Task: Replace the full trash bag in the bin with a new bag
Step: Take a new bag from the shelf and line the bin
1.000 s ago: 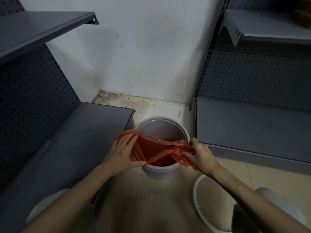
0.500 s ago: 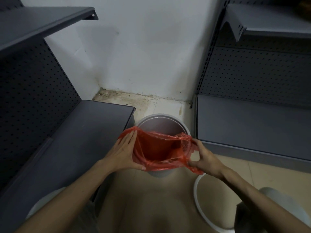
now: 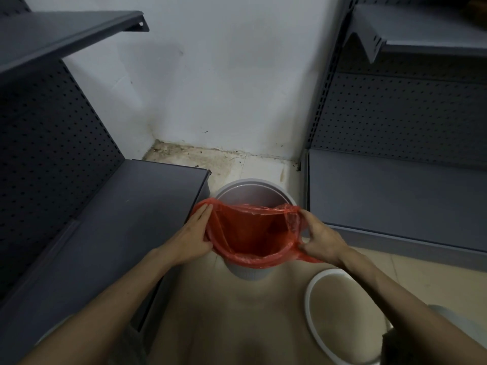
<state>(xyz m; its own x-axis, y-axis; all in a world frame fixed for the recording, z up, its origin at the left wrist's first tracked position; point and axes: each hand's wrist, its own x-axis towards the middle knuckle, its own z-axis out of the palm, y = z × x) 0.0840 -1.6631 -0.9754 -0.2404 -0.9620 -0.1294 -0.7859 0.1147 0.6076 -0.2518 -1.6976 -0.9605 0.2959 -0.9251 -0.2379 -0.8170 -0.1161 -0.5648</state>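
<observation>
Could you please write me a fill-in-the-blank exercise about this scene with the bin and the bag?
1. The bag being fitted into the bin is ____ in colour.
2. The loose white ring lies on the ____.
3. The bag's edge is not yet over the bin's ____ rim.
4. The right hand ____ the bag's edge; the left hand lies flat against it.

Missing words: red; floor; far; pinches

Bare forearms, no sleeves; hands ungloved.

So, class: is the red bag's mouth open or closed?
Open: the red bag is spread, its interior visible, partly hooked over the bin rim.
</observation>
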